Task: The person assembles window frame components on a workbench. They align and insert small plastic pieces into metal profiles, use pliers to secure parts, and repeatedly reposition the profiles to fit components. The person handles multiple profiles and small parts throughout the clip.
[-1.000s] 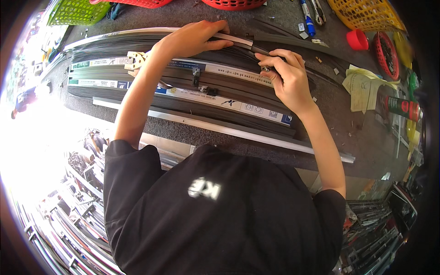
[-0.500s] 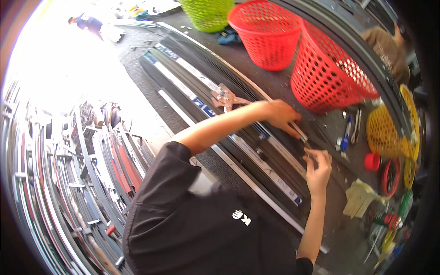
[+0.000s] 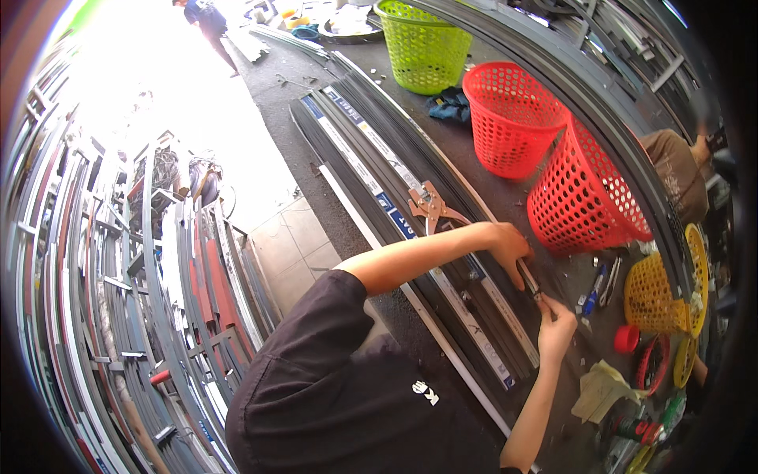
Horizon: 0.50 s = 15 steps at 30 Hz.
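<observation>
My left hand (image 3: 509, 251) is closed around the end part of a long thin metal profile (image 3: 530, 280), thumb and fingers along its sides. At the profile's tip my right hand (image 3: 556, 325) pinches with thumb and forefinger; whatever is between those fingertips is too small to make out. Under and beside my left forearm lie several long dark profiles with blue-and-white printed film (image 3: 367, 178). A copper-coloured plier-like tool (image 3: 429, 207) rests on them, just beyond the forearm. A pale bar (image 3: 442, 332) lies along the near side of these profiles.
Two red perforated baskets (image 3: 513, 118) and a green basket (image 3: 422, 47) stand beyond the profiles. At right are a yellow basket (image 3: 655, 292), a blue-handled tool (image 3: 594, 291), a red tape roll (image 3: 626, 339) and crumpled paper (image 3: 604, 393). Profile racks (image 3: 150, 316) fill the left. Another person (image 3: 207, 20) is far off.
The view has shifted, so the scene sits lower and more to the right. My right hand has come closer to my left, its fingers now pinched together at the profile's tip.
</observation>
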Motion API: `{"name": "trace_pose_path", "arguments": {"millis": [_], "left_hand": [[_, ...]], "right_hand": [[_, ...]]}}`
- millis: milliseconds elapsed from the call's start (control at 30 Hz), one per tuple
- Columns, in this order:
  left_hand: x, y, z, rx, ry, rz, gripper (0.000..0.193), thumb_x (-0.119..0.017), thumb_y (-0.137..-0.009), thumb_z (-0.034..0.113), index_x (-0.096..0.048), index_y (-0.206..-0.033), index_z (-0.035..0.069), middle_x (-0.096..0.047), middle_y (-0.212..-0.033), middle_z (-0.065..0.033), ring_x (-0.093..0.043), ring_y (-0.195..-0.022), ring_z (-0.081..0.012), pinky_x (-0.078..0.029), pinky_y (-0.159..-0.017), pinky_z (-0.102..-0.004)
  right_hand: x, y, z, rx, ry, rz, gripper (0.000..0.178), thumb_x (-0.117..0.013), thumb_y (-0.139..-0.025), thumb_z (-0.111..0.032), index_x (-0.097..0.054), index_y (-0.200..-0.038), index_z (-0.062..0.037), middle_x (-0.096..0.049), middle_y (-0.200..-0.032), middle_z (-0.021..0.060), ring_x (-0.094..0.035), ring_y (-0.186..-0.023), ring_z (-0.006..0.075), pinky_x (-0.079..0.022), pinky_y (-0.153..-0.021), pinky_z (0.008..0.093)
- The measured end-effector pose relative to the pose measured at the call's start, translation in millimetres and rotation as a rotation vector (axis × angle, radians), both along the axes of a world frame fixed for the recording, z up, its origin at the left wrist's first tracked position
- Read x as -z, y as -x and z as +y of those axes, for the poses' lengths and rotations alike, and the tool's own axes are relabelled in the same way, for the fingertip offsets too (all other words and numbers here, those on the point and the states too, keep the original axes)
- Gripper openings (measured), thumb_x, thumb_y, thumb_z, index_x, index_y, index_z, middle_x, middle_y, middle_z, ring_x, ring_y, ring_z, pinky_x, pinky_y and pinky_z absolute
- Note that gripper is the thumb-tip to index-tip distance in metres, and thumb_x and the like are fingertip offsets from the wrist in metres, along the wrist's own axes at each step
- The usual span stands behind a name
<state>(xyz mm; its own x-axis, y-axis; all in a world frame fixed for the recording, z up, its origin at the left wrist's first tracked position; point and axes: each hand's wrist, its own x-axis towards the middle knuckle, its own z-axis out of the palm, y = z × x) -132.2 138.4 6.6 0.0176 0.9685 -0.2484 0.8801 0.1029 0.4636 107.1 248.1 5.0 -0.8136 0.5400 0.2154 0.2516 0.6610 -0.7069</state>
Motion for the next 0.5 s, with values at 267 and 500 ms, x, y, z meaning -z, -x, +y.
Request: {"name": "trace_pose_path", "arguments": {"millis": [267,500], "left_hand": [[3,2,0,0.009,-0.023,0.006,0.081,-0.069,-0.074,0.076,-0.067,-0.120,0.009,-0.072,-0.108,-0.0179,-0.067,-0.109,-0.0359,-0.049,-0.093,-0.0442],[-6,0,-3,0.004,-0.040,0.021,0.081,-0.067,-0.076,0.075,-0.066,-0.119,0.006,-0.071,-0.107,-0.0210,-0.066,-0.108,-0.0376,-0.049,-0.093,-0.0435]], "right_hand": [[2,2,-7,0.041,-0.208,0.004,0.012,-0.074,-0.083,-0.009,-0.076,-0.090,0.0004,-0.072,-0.086,0.0187,-0.066,-0.082,0.0391,-0.051,-0.078,0.0442],[-2,16,-8,0.062,-0.376,-0.156,0.010,-0.077,-0.078,-0.013,-0.079,-0.085,-0.0066,-0.072,-0.081,0.0110,-0.067,-0.080,0.0310,-0.053,-0.075,0.0414]]}}
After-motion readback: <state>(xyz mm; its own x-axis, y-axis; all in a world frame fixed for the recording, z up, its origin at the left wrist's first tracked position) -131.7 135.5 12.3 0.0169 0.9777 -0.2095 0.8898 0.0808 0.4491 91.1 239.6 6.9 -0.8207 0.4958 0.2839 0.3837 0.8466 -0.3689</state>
